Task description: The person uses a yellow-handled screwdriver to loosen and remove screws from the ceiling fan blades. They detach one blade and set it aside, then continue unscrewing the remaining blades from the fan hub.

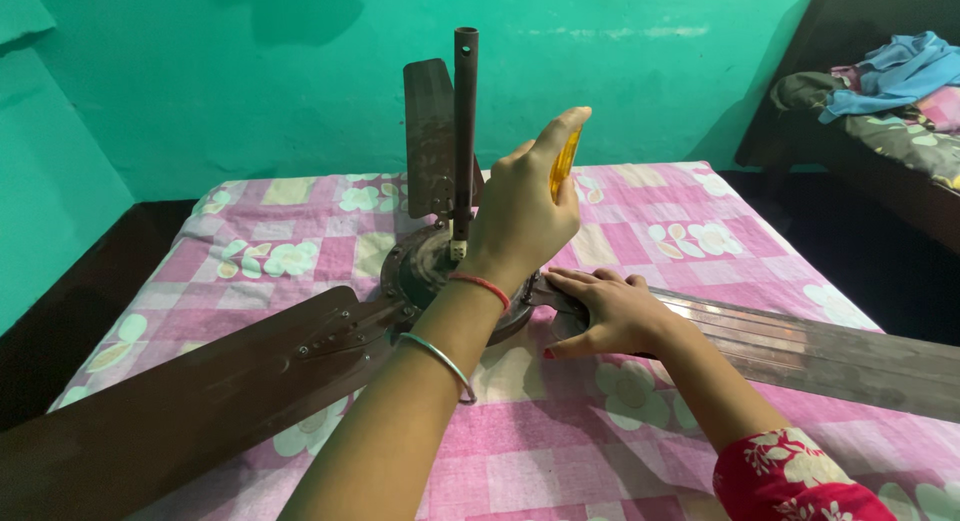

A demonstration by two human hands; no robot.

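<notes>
A ceiling fan (440,271) is lying on the bed (700,231), its downrod (465,121) standing upright from the motor housing. 1 blade (200,391) is stretching toward the near left, 1 (820,346) toward the right, and 1 (428,136) is rising behind the rod. The left hand (520,211) is hovering above the housing, just right of the rod, with a screwdriver handle (565,161) in it. The right hand (610,311) is pressing on the right blade's inner end. A second bed (880,111) carrying clothes is standing at the far right.

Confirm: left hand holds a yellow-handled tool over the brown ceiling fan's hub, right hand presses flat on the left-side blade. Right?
Not quite. In the head view the right hand presses the right-side brown metal blade. The left hand does hold the yellow-handled tool over the hub.
</notes>
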